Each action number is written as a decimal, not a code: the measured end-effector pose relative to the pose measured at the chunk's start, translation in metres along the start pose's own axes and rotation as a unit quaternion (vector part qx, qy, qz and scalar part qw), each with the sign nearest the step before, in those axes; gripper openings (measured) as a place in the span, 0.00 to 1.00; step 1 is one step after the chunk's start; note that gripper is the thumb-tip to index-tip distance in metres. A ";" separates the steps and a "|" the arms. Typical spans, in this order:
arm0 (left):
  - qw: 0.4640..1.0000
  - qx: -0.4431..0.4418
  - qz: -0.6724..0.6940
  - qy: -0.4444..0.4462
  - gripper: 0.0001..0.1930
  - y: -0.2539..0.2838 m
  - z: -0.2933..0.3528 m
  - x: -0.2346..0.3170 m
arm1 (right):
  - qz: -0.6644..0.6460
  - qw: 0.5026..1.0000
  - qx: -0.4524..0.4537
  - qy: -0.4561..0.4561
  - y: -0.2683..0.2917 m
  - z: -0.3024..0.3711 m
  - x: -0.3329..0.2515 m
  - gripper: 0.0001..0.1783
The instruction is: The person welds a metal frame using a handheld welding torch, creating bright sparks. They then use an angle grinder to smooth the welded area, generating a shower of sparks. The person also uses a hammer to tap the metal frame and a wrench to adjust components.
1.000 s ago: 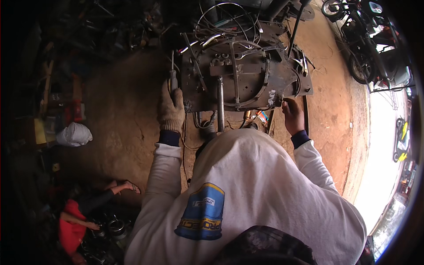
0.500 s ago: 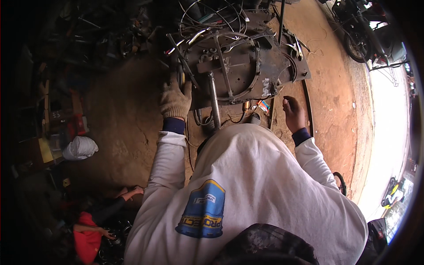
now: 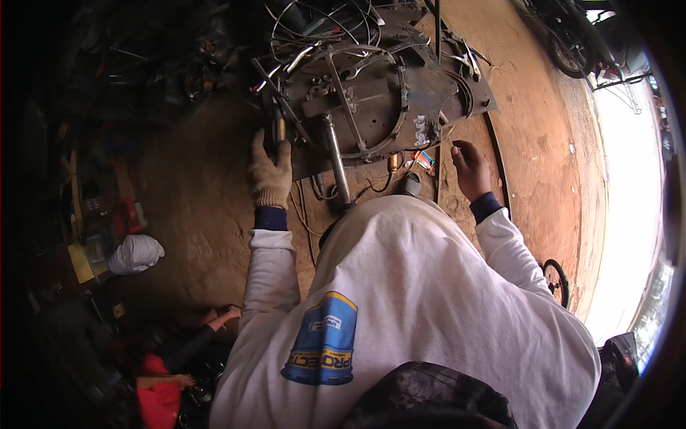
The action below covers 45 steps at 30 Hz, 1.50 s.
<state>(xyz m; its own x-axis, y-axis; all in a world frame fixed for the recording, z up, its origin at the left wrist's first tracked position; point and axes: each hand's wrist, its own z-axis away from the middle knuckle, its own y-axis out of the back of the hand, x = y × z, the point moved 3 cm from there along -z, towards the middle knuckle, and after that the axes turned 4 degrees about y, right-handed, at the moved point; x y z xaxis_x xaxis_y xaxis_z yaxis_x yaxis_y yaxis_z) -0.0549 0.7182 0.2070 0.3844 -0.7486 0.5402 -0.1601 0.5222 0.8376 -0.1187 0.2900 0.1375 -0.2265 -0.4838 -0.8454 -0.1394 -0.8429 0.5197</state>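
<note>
My left hand (image 3: 271, 174), in a tan knitted glove, is open at the left edge of a dark metal workbench (image 3: 429, 107). Its thumb and fingers are apart, just below a tool with a yellow-marked handle (image 3: 281, 130), and I cannot make out what kind of tool it is. Bare and loosely curled, my right hand (image 3: 471, 171) hovers off the bench's near right side with nothing visible in it. On the bench lies a round metal frame (image 3: 402, 100) with crossing bars. A shiny metal tube (image 3: 337, 161) slants from its middle toward me.
Wrenches (image 3: 368, 66), pliers (image 3: 471, 64) and wire coils (image 3: 325, 32) lie on the bench. Cables (image 3: 304, 207) run over the brown floor. At lower left a person in red (image 3: 158, 400) sits low. A motorcycle (image 3: 572, 50) stands far right; a white sack (image 3: 136, 254) lies left.
My left hand has drawn back toward me, off the yellow-marked tool, its fingers spreading. My right hand stays near the same spot. The bench sits slightly higher and farther left in view.
</note>
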 end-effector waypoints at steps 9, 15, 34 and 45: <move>0.989 0.025 0.090 -0.116 0.33 -0.016 -0.011 -0.030 | -0.006 0.999 0.032 0.025 0.001 0.001 -0.015 0.18; 0.984 0.001 0.170 -0.057 0.33 -0.010 -0.005 -0.025 | 0.000 0.999 0.029 0.030 0.003 0.000 -0.023 0.18; 0.946 0.154 0.027 -0.285 0.22 0.023 0.005 0.090 | -0.067 0.996 0.047 0.031 0.019 -0.011 0.026 0.16; 0.878 -0.072 -0.236 -0.409 0.18 -0.057 -0.076 0.233 | -0.105 0.994 0.025 0.009 0.041 -0.017 0.048 0.15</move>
<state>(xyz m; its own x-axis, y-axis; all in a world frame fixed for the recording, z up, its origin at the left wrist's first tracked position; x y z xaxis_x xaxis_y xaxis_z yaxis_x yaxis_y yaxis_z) 0.1133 0.5451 0.2788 -0.4146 -0.9079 0.0621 -0.0187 0.0768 0.9969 -0.1186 0.2280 0.1163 -0.1705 -0.3036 -0.9374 -0.2295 -0.9129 0.3374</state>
